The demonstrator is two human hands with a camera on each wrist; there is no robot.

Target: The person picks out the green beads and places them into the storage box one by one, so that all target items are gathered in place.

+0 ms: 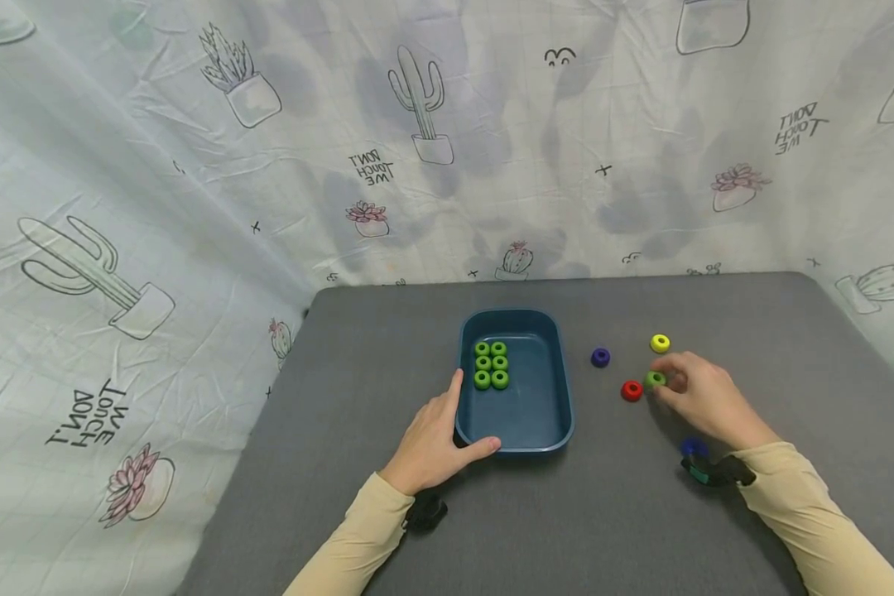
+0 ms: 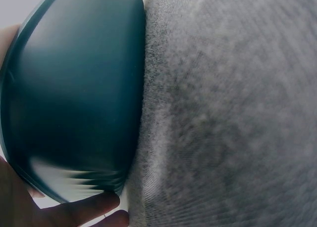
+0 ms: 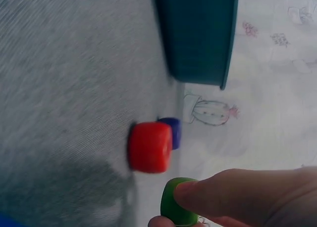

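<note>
My right hand pinches a green ring-shaped bead between thumb and fingers. In the right wrist view, the thumb presses the side of this green bead, which appears beyond a red bead. Close to the left of it in the head view lies the same red bead. My left hand rests at the near left corner of a dark blue tray, fingers straight along its left side and thumb over the near rim. Inside, several green beads stand in two columns at the left.
Right of the tray lies a dark blue bead. A yellow bead is beyond my right hand. Something blue shows beside the right wrist camera. The grey table ends at a printed curtain.
</note>
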